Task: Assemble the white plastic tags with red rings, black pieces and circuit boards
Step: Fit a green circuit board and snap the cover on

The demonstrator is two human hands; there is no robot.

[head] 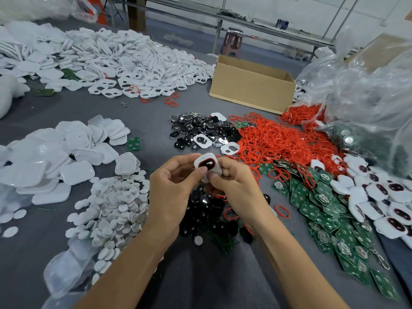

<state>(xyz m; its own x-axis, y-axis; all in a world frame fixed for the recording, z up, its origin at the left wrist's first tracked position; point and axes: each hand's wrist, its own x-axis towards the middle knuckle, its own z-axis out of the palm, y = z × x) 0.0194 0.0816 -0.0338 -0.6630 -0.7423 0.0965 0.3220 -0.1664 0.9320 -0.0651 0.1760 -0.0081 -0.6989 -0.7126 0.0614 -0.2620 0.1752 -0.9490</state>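
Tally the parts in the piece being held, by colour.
White tag: 1
Red ring: 1
Black piece: 1
Total: 3, fitted together as one piece, pinched between the left hand and the right hand.

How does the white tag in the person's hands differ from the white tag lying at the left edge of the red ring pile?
The held tag carries a red ring and a glossy black piece in its opening; the lying tag shows no red ring. The held tag is pinched between left hand and right hand; the lying tag rests untouched on the table. Both are white with rounded outlines.
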